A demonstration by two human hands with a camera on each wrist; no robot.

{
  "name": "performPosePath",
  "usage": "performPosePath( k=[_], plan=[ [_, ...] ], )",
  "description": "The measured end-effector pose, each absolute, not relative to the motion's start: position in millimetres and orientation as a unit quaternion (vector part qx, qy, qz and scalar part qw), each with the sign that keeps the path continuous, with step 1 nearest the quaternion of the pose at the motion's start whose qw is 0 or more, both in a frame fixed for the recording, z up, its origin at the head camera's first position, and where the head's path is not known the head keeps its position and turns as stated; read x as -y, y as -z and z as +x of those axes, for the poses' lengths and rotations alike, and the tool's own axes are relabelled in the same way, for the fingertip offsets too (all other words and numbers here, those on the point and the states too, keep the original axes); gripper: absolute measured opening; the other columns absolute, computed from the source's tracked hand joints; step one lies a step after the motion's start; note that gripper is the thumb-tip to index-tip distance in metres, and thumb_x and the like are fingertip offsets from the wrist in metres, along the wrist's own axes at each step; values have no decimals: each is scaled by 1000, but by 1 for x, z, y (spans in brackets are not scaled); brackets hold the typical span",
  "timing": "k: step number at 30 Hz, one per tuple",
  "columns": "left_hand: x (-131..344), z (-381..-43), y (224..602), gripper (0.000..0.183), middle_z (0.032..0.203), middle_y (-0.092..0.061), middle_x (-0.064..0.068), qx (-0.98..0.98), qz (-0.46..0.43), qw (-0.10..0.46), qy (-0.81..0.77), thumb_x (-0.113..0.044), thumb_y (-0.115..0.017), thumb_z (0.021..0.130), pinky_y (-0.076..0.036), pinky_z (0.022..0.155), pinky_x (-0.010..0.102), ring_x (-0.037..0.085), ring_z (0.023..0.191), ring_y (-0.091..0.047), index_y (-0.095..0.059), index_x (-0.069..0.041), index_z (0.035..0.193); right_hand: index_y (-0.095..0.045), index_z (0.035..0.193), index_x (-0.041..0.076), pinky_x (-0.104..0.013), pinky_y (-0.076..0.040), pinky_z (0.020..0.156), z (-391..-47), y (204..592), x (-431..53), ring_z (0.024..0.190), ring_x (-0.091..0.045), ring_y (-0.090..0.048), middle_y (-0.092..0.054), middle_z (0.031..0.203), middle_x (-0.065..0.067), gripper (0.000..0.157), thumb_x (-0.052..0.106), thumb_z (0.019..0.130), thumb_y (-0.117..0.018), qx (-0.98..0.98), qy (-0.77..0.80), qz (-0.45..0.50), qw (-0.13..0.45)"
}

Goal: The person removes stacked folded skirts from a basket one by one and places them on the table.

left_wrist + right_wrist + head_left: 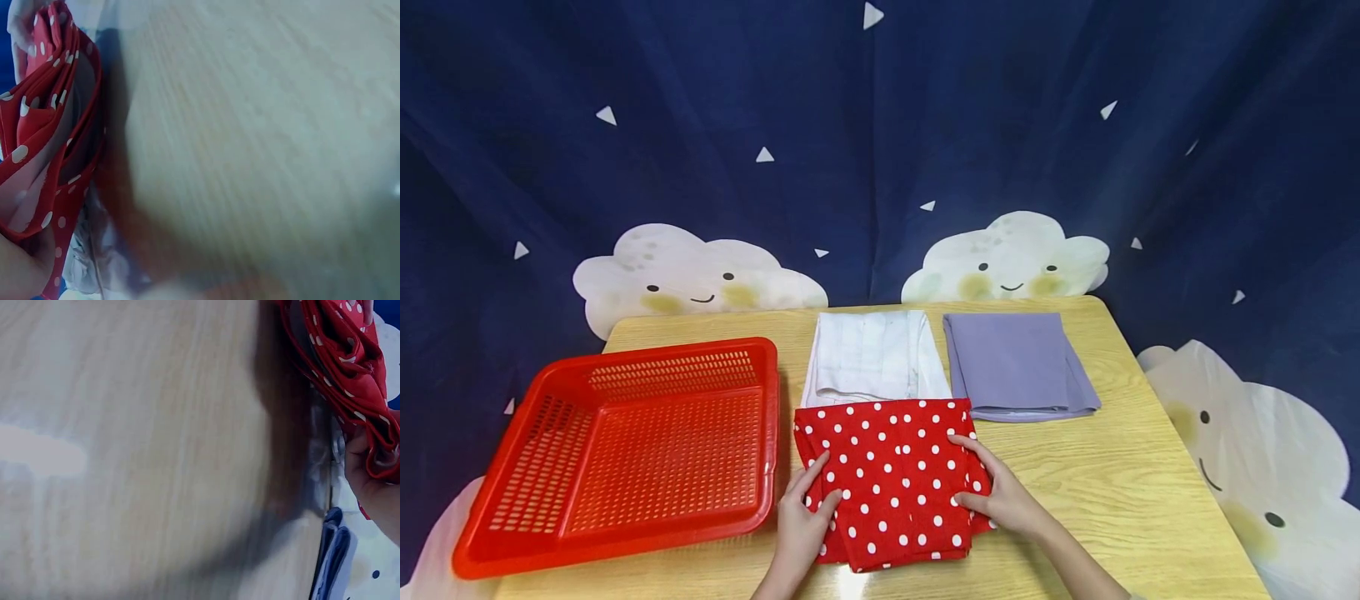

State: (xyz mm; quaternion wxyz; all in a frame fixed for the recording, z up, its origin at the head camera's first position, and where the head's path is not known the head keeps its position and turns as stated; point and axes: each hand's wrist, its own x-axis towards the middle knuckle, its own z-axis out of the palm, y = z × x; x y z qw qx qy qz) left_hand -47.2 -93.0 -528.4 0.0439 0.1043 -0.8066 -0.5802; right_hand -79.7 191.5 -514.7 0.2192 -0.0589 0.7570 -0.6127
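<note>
A folded red garment with white polka dots (898, 479) is held between both hands at the front of the table. My left hand (800, 525) grips its left side, thumb and fingertips over the top face. On the right side my right hand (1009, 500) holds it the same way, fingers spread on the upper layer. Seen edge-on in the left wrist view, the polka-dot garment (59, 119) shows several loose layers. In the right wrist view the thick folds of the garment (347, 369) rest on the hand, with shadow on the table beside them.
A red plastic basket (662, 467) with perforated walls stands on the left. Behind the red garment lies a folded white garment (868, 354), partly overlapped by it. To its right is a folded purple garment (1011, 358). A dark blue curtain (850, 125) with clouds hangs behind the wooden table (1150, 500).
</note>
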Motion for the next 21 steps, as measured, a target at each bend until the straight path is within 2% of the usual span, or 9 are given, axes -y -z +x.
performPosePath(
  k=[3, 6, 10, 14, 21],
  plan=[
    [92, -46, 533, 50, 114, -52, 20, 800, 105, 34, 590, 3, -69, 76, -55, 71, 31, 32, 98, -53, -58, -8, 124, -35, 139, 22, -30, -52, 79, -77, 519, -194, 108, -32, -48, -35, 134, -18, 73, 1, 77, -68, -761, 609, -48, 220],
    [91, -46, 536, 51, 113, -52, 19, 793, 107, 24, 599, 2, -69, 76, -55, 65, 28, 30, 97, -54, -57, -8, 125, -35, 139, 23, -30, -52, 79, -75, 522, -195, 109, -32, -48, -35, 134, -18, 74, 4, 77, -69, -766, 603, -40, 221],
    [91, -46, 540, 50, 112, -52, 16, 795, 108, 21, 596, 2, -68, 77, -55, 66, 27, 29, 98, -54, -57, -8, 125, -36, 138, 24, -31, -52, 78, -74, 528, -197, 109, -32, -47, -35, 134, -18, 73, 5, 76, -70, -769, 599, -30, 220],
    [90, -46, 546, 49, 106, -55, 14, 812, 100, 42, 574, 3, -70, 75, -53, 68, 24, 26, 93, -55, -59, -7, 122, -37, 138, 24, -32, -53, 78, -74, 535, -198, 109, -32, -47, -34, 134, -18, 73, 4, 76, -70, -766, 603, -24, 222],
    [88, -46, 557, 48, 107, -55, 14, 816, 114, 41, 565, 3, -70, 74, -54, 66, 26, 26, 94, -54, -60, -9, 120, -37, 137, 16, -32, -53, 78, -73, 538, -197, 104, -30, -51, -37, 131, -21, 72, -2, 75, -68, -760, 611, -15, 219]
  ],
)
